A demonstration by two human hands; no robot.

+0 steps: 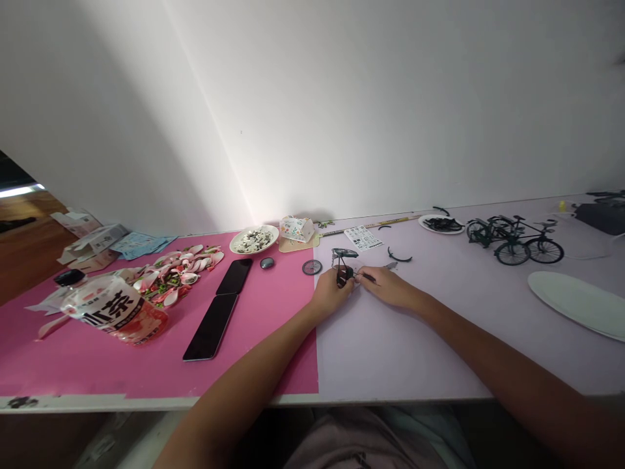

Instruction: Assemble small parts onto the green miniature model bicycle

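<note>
My left hand (332, 291) is closed around a dark partly built model bicycle (345, 253), whose curved green-black piece sticks up above the fingers. Facing it, my right hand (385, 284) pinches a thin dark pointed tool (370, 279), its tip close to the model; its exact kind is too small to tell. Just left of the hands lies a small spoked wheel (312, 267). A curved black strip (399, 258) rests beyond my right hand, near a printed white sheet (364, 238). Two assembled model bicycles (517, 241) stand at the right.
A plate of black parts (442, 225) and a bowl of small pieces (254, 240) sit near the wall. Two phones (211, 326), a drink bottle (114, 309) and piled pink-and-white pieces (170, 273) occupy the left. A pale oval plate (579, 303) lies far right.
</note>
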